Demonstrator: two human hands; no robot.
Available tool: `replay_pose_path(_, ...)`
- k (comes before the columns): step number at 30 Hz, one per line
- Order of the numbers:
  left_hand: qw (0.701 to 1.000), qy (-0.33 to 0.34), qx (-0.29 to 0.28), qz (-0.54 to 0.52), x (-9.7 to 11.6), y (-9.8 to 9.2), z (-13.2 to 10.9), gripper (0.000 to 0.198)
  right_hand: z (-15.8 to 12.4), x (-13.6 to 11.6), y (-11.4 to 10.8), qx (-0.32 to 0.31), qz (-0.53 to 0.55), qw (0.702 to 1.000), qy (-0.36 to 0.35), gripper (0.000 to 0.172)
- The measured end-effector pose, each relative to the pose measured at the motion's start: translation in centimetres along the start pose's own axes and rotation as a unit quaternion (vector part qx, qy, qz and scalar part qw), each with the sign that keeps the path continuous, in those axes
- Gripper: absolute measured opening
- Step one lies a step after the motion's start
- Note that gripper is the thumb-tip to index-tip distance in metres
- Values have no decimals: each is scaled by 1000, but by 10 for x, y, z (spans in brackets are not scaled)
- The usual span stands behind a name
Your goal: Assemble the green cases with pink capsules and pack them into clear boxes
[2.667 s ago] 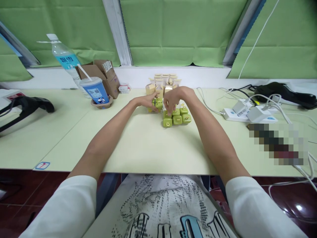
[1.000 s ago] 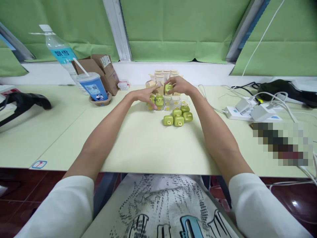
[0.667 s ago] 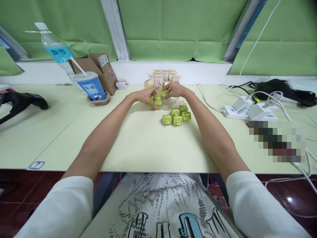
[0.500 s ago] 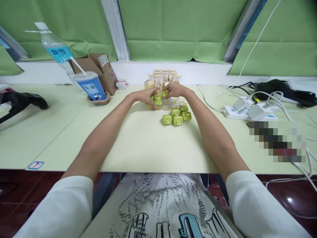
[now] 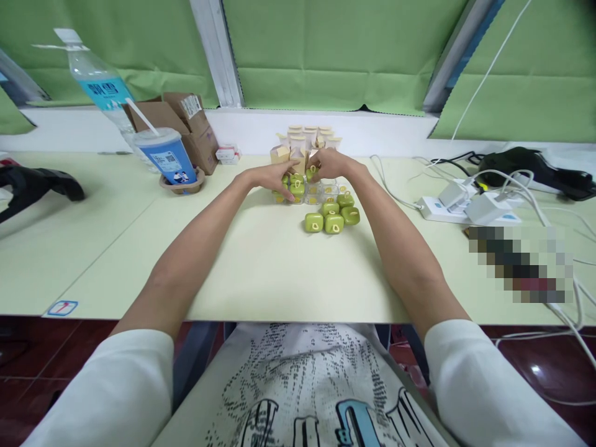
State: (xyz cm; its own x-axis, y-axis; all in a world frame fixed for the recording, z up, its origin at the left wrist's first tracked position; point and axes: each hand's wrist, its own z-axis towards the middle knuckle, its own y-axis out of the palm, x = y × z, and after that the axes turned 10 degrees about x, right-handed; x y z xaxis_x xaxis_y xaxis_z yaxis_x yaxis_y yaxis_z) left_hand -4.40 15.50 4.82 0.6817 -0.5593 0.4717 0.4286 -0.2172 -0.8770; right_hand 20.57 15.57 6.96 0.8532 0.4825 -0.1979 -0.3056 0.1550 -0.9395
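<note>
My left hand [image 5: 272, 178] curves round a group of small glossy green cases [image 5: 297, 187] with cream loops, its thumb in front and fingers behind. Those cases sit on the left end of a set of clear boxes [image 5: 313, 196] with yellow spots inside. In my right hand [image 5: 328, 162], bent down from above, a single green case [image 5: 311, 173] is pinched at the fingertips, close to the left group. Whether it touches the boxes below, I cannot tell. Several more green cases [image 5: 334, 223] lie together on the table nearer to me, left of my right forearm.
Small cream cartons [image 5: 297, 144] stand behind my hands by the wall. To the left are a blue cup [image 5: 167, 159] with a straw, a large bottle [image 5: 103, 93] and a cardboard box [image 5: 198, 139]. A power strip [image 5: 460, 211] with cables lies right.
The view has shifted slightly. Both hands keep nearly the same places, and the green case in my right hand stays beside the left group.
</note>
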Motion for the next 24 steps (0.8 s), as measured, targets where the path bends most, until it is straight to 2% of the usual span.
replay_pose_path(5,1000,-6,1,7,0,0,0,172,4,3,6,1,-25,1000,-14,51)
replay_pose_path(12,1000,-1,1,-1,-1,1,0,168,5,1,6,15,-28,999,-17,39)
replay_pose_path(15,1000,-8,0,-6,1,1,-1,170,5,0,8,4,-6,1000,-6,41)
replay_pose_path(21,1000,-2,0,-11,1,1,-2,170,5,8,12,-12,16,1000,7,58)
replay_pose_path(24,1000,-3,0,-11,0,0,-1,170,6,13,14,-10,24,1000,3,51)
